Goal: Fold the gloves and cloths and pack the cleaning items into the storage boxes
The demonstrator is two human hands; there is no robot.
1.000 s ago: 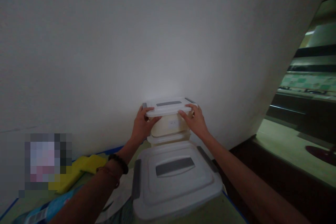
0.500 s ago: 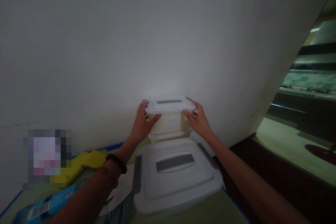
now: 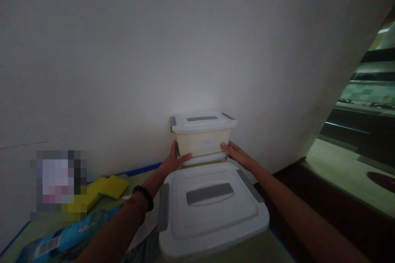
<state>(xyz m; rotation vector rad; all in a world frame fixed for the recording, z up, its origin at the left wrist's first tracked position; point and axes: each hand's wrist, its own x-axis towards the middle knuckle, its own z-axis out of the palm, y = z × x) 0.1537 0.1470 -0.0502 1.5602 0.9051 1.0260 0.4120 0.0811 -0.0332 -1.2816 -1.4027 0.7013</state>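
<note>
A small cream storage box (image 3: 203,141) with a white lid and grey latches stands on top of another lidded box (image 3: 205,159) by the wall. My left hand (image 3: 176,161) is at the lower box's left side, thumb up against the small box, fingers curled round the rim. My right hand (image 3: 237,154) rests along the lower box's right rim, fingers stretched. A bigger white-lidded box (image 3: 212,209) with a grey handle sits closest to me, between my forearms.
A white wall rises right behind the boxes. Yellow cloths (image 3: 101,189) and a blue packet (image 3: 66,240) lie at the left on the green surface edged with blue tape (image 3: 138,170). A dark ledge and a floor drop away at the right.
Both hands slid down from the small box's lid to the rim of the box under it. The view shifted slightly, so the near big box looks larger.
</note>
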